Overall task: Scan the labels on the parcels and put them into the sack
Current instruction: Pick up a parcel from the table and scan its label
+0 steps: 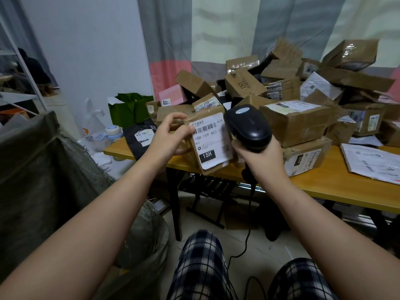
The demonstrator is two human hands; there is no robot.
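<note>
So that its label faces the reader, the left hand pinches the small parcel above the worktop edge, while the right hand grips the scanner just beside it; the sack waits left.

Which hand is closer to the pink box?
Left. The left hand, holding a parcel, is just in front of the pink box; the right hand, gripping the scanner, is farther off to the right.

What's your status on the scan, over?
Left hand holds parcel, label facing camera. Right hand grips scanner at the label. Sack at left, nothing between.
</note>
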